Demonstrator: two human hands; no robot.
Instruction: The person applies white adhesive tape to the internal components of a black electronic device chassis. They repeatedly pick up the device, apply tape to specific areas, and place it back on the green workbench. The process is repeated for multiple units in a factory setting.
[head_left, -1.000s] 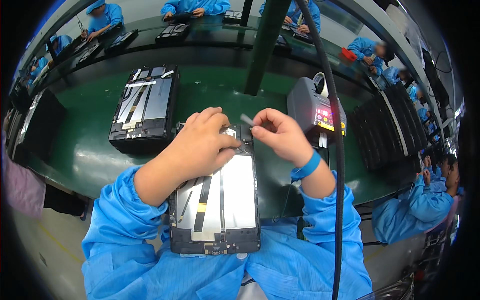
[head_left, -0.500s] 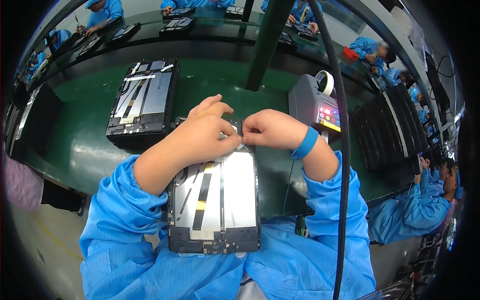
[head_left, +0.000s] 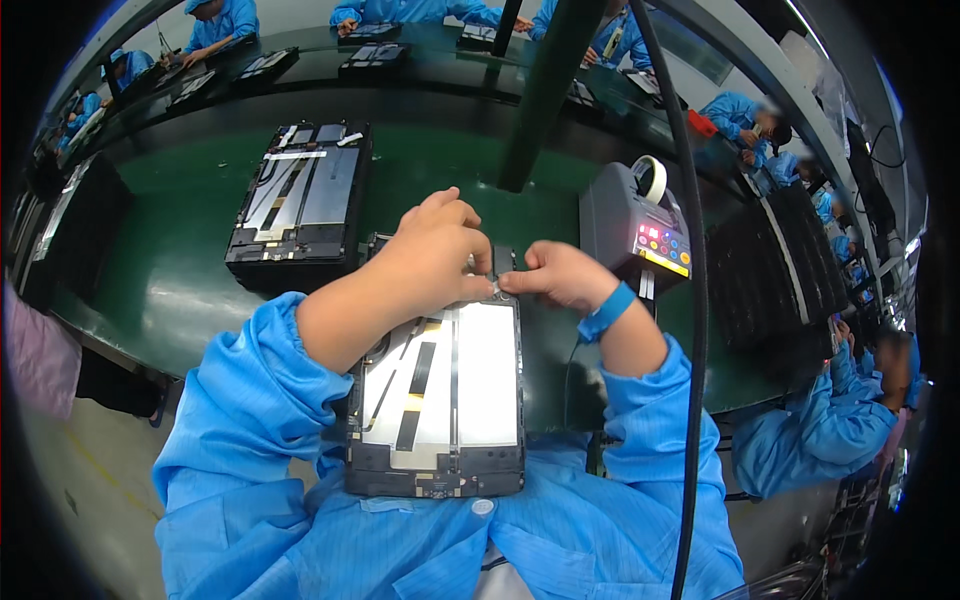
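Observation:
An opened tablet [head_left: 485, 370], its silver metal panel and black ribbon strips exposed, lies in front of me at the table's near edge. My left hand [head_left: 440, 250] reaches over its upper part, with thumb and index finger closed at the upper right corner and the other fingers raised. Curled beside that corner, my right hand [head_left: 568, 276] wears a blue wristband [head_left: 607, 312] and presses a fingertip close to the left one. A small pale bit shows between the fingertips, too small to name. The hands partly hide the tablet's top end.
A stack of similar opened tablets [head_left: 310, 195] stands at left. A grey tape dispenser [head_left: 630, 225] with lit buttons is at right, behind a hanging black cable [head_left: 690, 350]. A green post [head_left: 535, 130] rises beyond. Black stacked trays [head_left: 790, 270] stand far right; people in blue work around.
The right hand has turned from a fingertip pinch to a curled shape with one digit pointing at the corner. My left hand stays at the corner. The whole view has shifted slightly.

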